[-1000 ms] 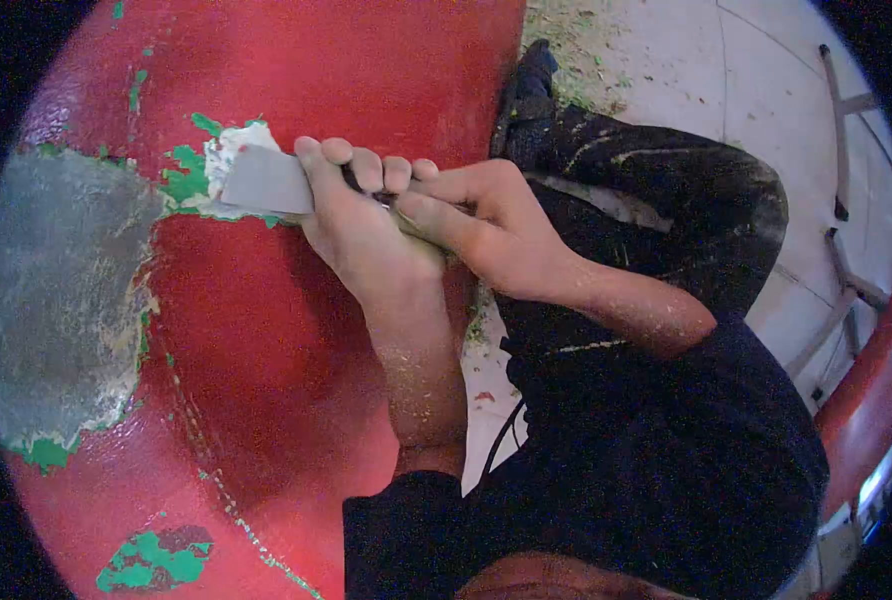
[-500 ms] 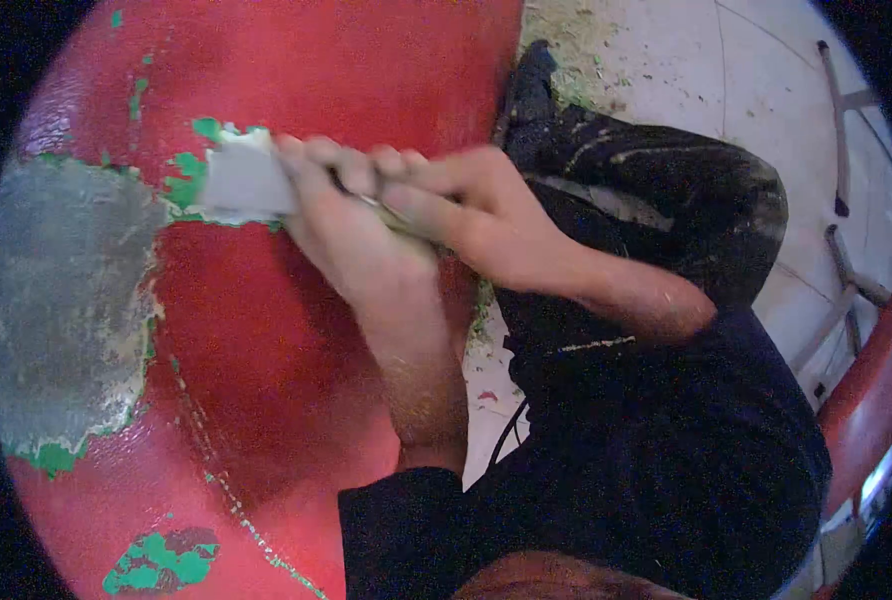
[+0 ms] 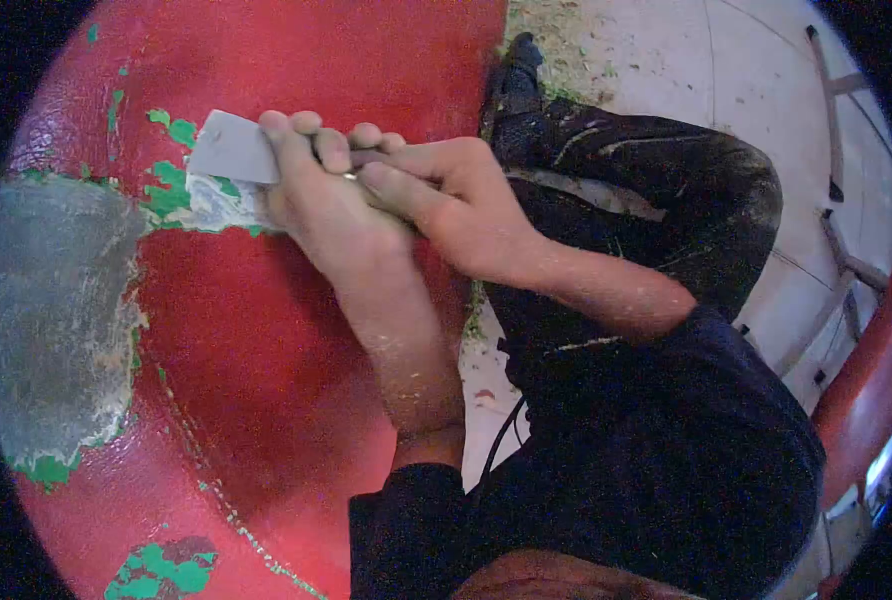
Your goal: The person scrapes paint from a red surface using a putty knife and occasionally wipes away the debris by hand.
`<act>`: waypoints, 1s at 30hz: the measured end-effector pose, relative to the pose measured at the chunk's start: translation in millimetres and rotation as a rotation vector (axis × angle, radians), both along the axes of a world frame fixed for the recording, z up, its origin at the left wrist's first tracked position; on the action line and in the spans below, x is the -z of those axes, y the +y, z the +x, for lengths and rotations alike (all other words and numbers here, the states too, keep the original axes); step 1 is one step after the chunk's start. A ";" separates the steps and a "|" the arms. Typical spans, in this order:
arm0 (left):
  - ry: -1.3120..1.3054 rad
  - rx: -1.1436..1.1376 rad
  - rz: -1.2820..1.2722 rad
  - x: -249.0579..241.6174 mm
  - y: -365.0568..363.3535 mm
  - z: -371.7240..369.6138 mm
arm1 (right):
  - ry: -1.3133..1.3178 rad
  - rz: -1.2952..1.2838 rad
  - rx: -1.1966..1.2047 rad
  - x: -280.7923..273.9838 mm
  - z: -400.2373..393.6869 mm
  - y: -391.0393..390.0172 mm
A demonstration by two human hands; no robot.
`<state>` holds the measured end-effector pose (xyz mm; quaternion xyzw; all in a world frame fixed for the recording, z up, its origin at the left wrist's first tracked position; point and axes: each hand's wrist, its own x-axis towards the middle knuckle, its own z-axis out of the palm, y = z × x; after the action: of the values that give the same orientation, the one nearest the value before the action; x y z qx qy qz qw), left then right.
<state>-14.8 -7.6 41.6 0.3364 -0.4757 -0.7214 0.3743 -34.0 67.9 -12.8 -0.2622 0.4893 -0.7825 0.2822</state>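
Note:
A scraper with a wide grey metal blade (image 3: 231,148) lies against the red painted surface (image 3: 256,300). My left hand (image 3: 331,215) is wrapped round it just behind the blade. Behind that, my right hand (image 3: 466,195) is closed on the handle, which the fingers mostly cover. Beside the blade's lower edge is a scraped whitish patch (image 3: 228,208). Ragged green paint (image 3: 169,192) shows to the left of the blade.
A large bare grey area (image 3: 61,300) with ragged edges lies at the left. Green flecks (image 3: 161,572) show near the bottom. My bent leg in dark trousers (image 3: 666,170) rests on the pale floor (image 3: 656,60), strewn with debris. Metal legs (image 3: 828,120) stand at the right.
The scraper blade has shifted up and tilted, baring more of the whitish patch below it. Both hands have moved slightly left and up, still holding the tool.

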 end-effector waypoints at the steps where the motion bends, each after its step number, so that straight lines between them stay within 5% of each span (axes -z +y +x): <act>1: 0.043 0.035 -0.024 -4.6 -1.3 -2.6 | 0.008 -0.025 0.010 1.3 1.7 3.1; 5: -0.022 -0.039 0.079 17.6 6.1 17.4 | 0.038 -0.084 0.003 19.7 12.1 6.4; 10: 0.038 -0.007 -0.264 -16.9 -8.1 -12.0 | 0.059 -0.171 0.119 0.1 -5.6 -20.9; 13: -0.171 0.122 -0.854 14.4 -2.3 9.8 | -0.184 -0.224 0.033 2.5 -10.6 -1.6; 14: -0.456 0.102 -1.211 11.8 6.1 28.0 | -0.345 -0.194 -0.020 4.0 -16.8 16.5; 15: -0.507 0.053 -1.680 14.8 -10.3 39.9 | -0.422 -0.128 0.056 13.1 -27.6 27.9; 17: -0.734 -0.113 -2.145 0.9 -28.1 63.3 | -0.480 -0.040 0.307 35.5 -47.2 51.6; 20: -1.281 -0.311 -2.192 1.7 -22.7 71.7 | -0.293 0.194 0.410 54.9 -84.2 91.2; 23: -1.561 -0.164 -2.474 15.8 -28.4 80.6 | -0.004 0.370 0.480 87.7 -139.9 120.1; 26: -1.445 0.345 -2.400 15.6 -19.4 88.5 | 0.072 0.430 0.561 133.6 -203.1 158.1; 30: -1.366 0.852 -2.317 36.9 -35.0 122.2 | -0.121 0.557 0.659 162.0 -217.1 188.7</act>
<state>107.4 -42.6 4.7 -0.0468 -0.9400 0.3196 -0.1101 -251.1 256.6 -174.7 0.0405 0.7216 -0.6830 0.1055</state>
